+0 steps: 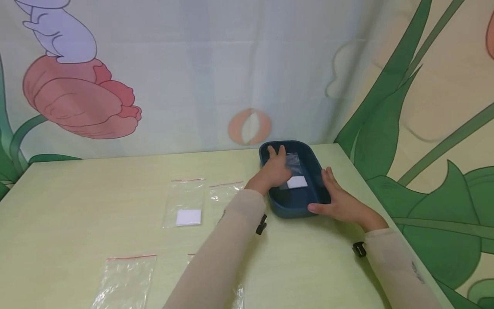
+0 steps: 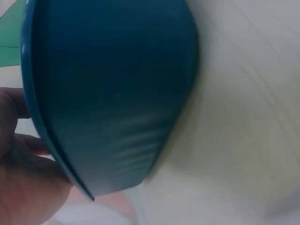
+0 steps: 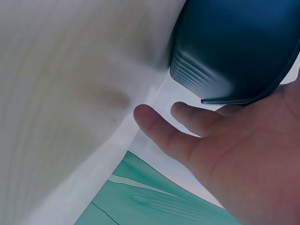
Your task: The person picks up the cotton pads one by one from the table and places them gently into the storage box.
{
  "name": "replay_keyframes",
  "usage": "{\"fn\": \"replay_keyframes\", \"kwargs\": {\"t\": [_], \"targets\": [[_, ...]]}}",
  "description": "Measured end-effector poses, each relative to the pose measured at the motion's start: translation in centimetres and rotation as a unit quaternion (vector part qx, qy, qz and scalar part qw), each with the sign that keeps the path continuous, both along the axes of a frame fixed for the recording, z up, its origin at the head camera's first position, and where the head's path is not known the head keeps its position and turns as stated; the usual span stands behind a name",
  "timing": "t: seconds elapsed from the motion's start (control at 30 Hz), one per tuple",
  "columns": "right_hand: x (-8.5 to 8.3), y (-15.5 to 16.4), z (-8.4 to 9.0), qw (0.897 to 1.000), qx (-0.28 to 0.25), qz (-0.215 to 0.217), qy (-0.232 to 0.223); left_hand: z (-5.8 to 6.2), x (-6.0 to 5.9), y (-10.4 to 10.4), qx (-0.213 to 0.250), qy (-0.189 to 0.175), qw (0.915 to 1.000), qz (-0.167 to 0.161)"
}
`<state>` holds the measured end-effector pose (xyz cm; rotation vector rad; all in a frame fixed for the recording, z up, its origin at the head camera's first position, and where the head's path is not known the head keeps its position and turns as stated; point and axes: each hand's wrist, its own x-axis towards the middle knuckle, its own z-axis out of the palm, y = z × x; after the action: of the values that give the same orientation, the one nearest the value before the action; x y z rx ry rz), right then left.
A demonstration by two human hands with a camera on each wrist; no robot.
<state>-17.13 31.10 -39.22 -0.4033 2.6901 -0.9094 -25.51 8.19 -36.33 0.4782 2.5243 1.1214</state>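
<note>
A dark blue rectangular tub (image 1: 295,207) stands near the far right of the table. In it lies a small clear zip bag (image 1: 293,162) with a white card (image 1: 297,182). My left hand (image 1: 275,169) reaches over the tub's left side, fingers spread, and covers part of the inside. In the left wrist view, its fingers are at the tub's rim. My right hand (image 1: 342,203) lies along the tub's right side with straight fingers, its thumb by the near corner. The right wrist view has the palm against the rim and the fingers extended past the tub.
Left of the tub lie a clear zip bag (image 1: 185,195) with a white card (image 1: 188,217) in it and another zip bag (image 1: 225,189), partly behind my left arm. Nearer are a zip bag (image 1: 125,279) and one mostly hidden by the sleeve. A printed curtain (image 1: 216,77) hangs behind the table.
</note>
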Motion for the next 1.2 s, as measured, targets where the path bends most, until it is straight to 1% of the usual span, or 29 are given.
{"fn": "replay_keyframes", "kwargs": {"t": [0.1, 0.2, 0.3, 0.4, 0.47, 0.57, 0.7, 0.8, 0.9, 1.0, 1.13, 1.2], "targets": [[-0.3, -0.2, 0.2, 1.000, 0.003, 0.004, 0.002, 0.4, 0.3, -1.2, -0.024, 0.050, 0.9983, -0.018], [-0.4, -0.2, 0.4, 1.000, 0.005, 0.005, 0.005, 1.4, 0.8, -2.9, -0.026, 0.098, 0.9935, -0.052], [-0.4, 0.2, 0.6, 1.000, 0.005, 0.005, 0.005, 2.5, 1.8, -4.8, -0.003, 0.101, 0.9917, -0.080], [-0.4, 0.7, 0.8, 1.000, 0.010, 0.005, 0.005, 3.5, 2.9, -6.7, 0.013, 0.084, 0.9919, -0.095], [-0.2, 1.0, 1.0, 1.000, 0.013, 0.004, 0.003, 4.2, 3.8, -8.1, 0.014, 0.077, 0.9923, -0.097], [0.0, 1.6, 1.3, 1.000, 0.014, 0.003, -0.001, 5.1, 5.1, -10.2, 0.013, 0.068, 0.9937, -0.088], [0.3, 2.2, 1.4, 1.000, 0.016, 0.002, -0.001, 5.6, 6.7, -13.2, 0.015, 0.064, 0.9951, -0.074], [0.4, 2.1, 1.5, 1.000, 0.018, 0.003, 0.001, 5.1, 7.4, -15.9, 0.006, 0.069, 0.9959, -0.059], [0.4, 1.9, 1.5, 1.000, 0.020, 0.005, 0.004, 4.2, 7.8, -18.5, -0.012, 0.076, 0.9962, -0.039], [0.5, 2.1, 1.5, 1.000, 0.019, 0.006, 0.006, 3.2, 8.2, -20.8, -0.041, 0.079, 0.9957, -0.025], [0.5, 2.2, 1.4, 1.000, 0.012, 0.010, 0.008, 1.8, 8.8, -23.9, -0.088, 0.069, 0.9934, -0.028], [0.5, 2.1, 1.4, 1.000, 0.008, 0.012, 0.009, 1.2, 9.2, -25.2, -0.108, 0.054, 0.9921, -0.034]]}}
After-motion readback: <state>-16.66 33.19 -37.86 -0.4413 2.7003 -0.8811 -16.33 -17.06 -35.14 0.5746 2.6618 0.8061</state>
